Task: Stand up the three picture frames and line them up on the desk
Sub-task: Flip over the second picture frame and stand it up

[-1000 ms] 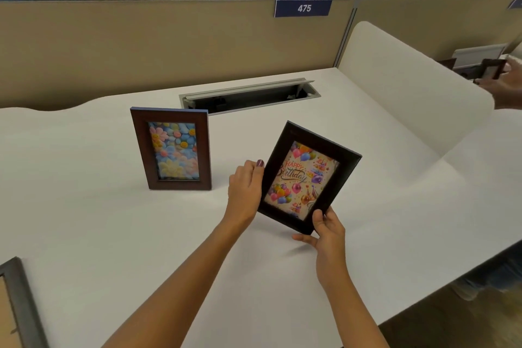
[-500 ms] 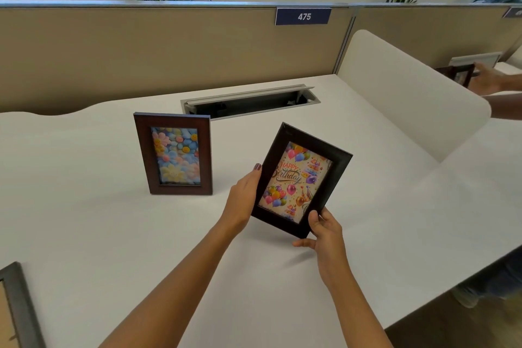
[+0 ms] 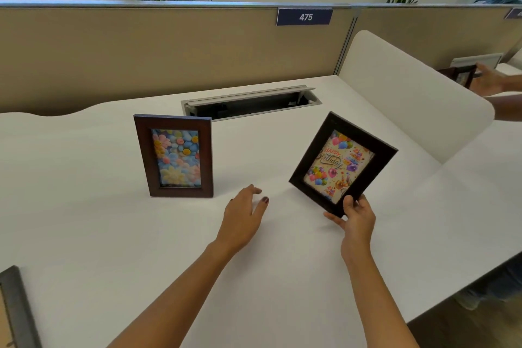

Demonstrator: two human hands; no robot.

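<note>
A third frame [image 3: 12, 308] lies flat at the table's [image 3: 84, 234] near left edge. The left hand [image 3: 243, 220] hovers spread and empty; the right hand [image 3: 357, 219] clamps the black frame's [image 3: 343, 162] lower corner, tilted, right of the standing brown frame [image 3: 175, 157].

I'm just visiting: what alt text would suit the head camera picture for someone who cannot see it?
A right hand holds a tilted black birthday frame by its lower corner above a white desk, while the open left hand hovers nearby. A brown flower frame stands upright to the left.
</note>
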